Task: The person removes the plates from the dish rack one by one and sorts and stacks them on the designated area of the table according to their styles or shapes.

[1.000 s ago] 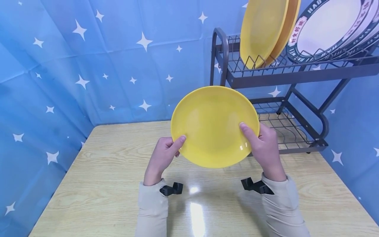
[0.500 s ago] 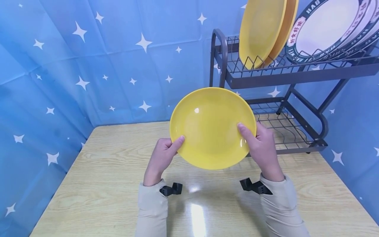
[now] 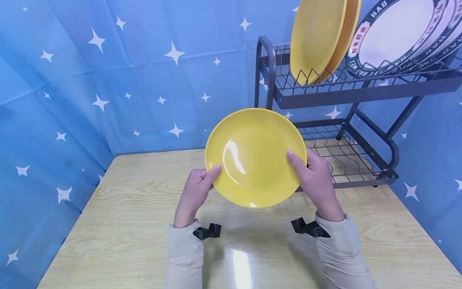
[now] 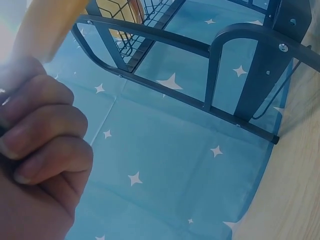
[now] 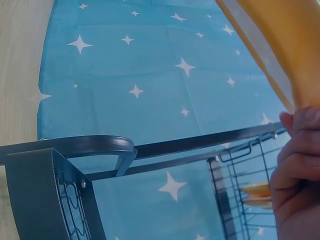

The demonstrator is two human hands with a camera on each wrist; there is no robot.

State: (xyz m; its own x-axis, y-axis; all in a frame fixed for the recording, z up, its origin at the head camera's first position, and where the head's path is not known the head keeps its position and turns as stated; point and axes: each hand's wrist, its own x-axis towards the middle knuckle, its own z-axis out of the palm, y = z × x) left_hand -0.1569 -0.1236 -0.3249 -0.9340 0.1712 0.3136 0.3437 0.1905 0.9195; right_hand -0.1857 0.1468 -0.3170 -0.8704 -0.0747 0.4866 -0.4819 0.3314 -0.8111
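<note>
A round yellow plate (image 3: 258,160) is held up above the table, its inner face turned toward me. My left hand (image 3: 195,190) pinches its lower left rim, thumb on the face and the other fingers behind. On the right rim my right hand (image 3: 317,180) grips the same way. In the left wrist view the curled fingers of the left hand (image 4: 47,130) show below a piece of the plate (image 4: 47,27). The right wrist view shows the right hand (image 5: 302,170) at the plate's underside (image 5: 295,45).
A dark two-tier dish rack (image 3: 361,94) stands at the back right. Its upper tier holds yellow plates (image 3: 315,40) and several white plates with green rims (image 3: 393,34). A wooden table (image 3: 108,224) lies below, with a blue star-patterned curtain (image 3: 144,80) behind.
The plate and both hands have shifted slightly left, and the plate has tilted a little. A bright curved reflection now shows on its face. Both hands keep their hold.
</note>
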